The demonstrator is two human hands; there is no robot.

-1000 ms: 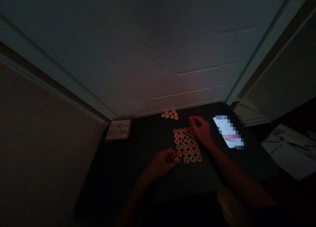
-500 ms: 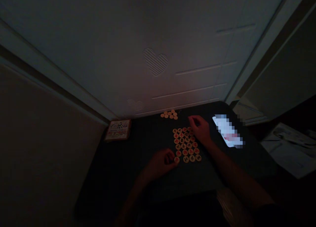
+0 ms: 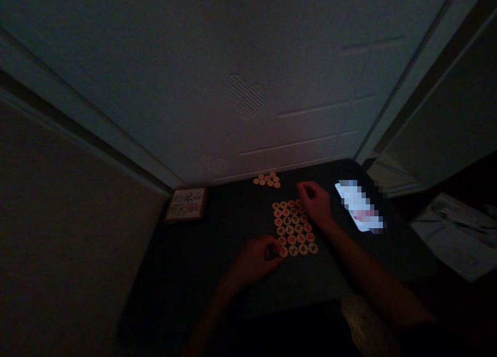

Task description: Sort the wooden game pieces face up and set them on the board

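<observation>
Round Chinese chess pieces (image 3: 289, 230) with red or black characters lie in close rows on the dark table. At the near left corner of these rows, my left hand (image 3: 259, 256) has its thumb and forefinger closed on a red-marked Chinese chess piece (image 3: 283, 252), which sits level with the nearest row. My right hand (image 3: 316, 204) rests beside the far right corner, its fingers curled into a pinch with no piece visible in them. It partly covers the pieces there. A loose group of blank-looking pieces (image 3: 267, 179) lies farther back, near the wall panel.
A flat box (image 3: 187, 204) with a printed lid sits at the back left of the table (image 3: 217, 212). On the right lies a lit phone (image 3: 359, 207), its screen blurred out. A pale panel with embossed hearts (image 3: 246, 97) stands behind the table. The room is dim.
My left hand has moved slightly right, bringing the red-marked piece against the end of the nearest row. The right hand has stayed in place.
</observation>
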